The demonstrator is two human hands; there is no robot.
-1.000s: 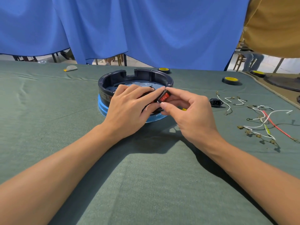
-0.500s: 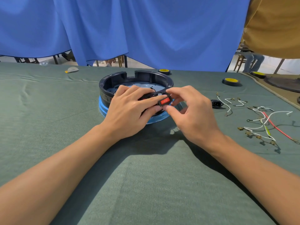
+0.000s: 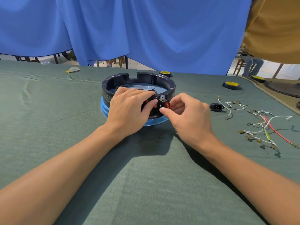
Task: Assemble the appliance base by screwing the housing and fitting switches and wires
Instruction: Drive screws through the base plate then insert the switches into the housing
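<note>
Front of housing [image 3: 146,77] behind left hand [image 3: 128,111], red switch [image 3: 167,105] half-hidden in right hand [image 3: 190,117]

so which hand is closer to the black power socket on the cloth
Right. The right hand pinches the red switch at the housing rim, just left of the power socket; the left hand holds the housing, farther left.
</note>
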